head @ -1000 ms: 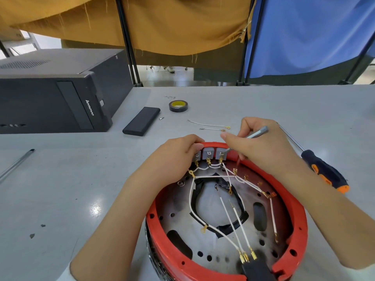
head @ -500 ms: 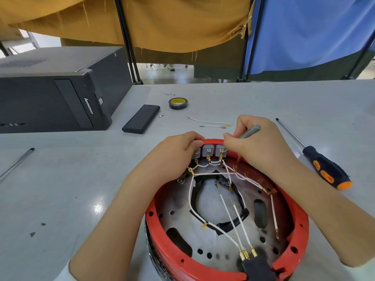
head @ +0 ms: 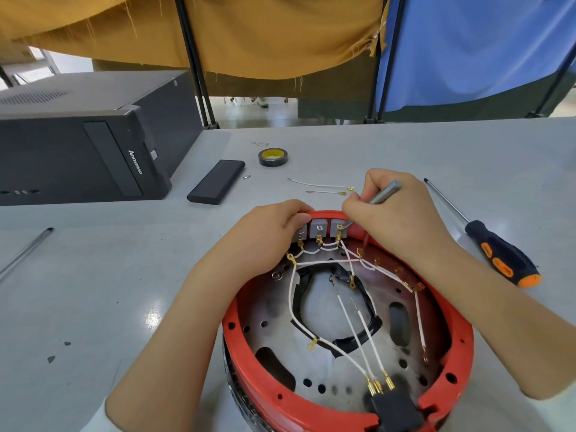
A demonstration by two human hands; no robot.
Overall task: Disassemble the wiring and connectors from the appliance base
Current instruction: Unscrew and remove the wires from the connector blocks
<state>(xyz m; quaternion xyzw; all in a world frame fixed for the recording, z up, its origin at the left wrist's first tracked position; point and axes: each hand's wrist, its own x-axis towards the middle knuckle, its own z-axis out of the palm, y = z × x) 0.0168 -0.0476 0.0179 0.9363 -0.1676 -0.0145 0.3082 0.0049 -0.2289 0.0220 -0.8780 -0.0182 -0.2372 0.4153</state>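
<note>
One red-rimmed appliance base (head: 349, 397) nearest on the table (head: 93, 291), three grey connectors (head: 318, 228) at its far rim, left hand (head: 268, 232) curled gripping that rim, right hand (head: 396, 213) pinching one grey tool (head: 381, 192) at the rightmost connector, two loose wires (head: 321, 184) beyond, one screwdriver (head: 498, 254), one tape roll (head: 273, 156).

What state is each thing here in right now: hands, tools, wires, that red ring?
Left hand: gripping the far rim of the round red plastic appliance base.
Right hand: holding a thin grey metal tool, tip at the grey terminal blocks.
Two loose white wires: detached, lying on the table.
Orange-and-black screwdriver: lying unused.
Black tape roll: lying flat.
</note>
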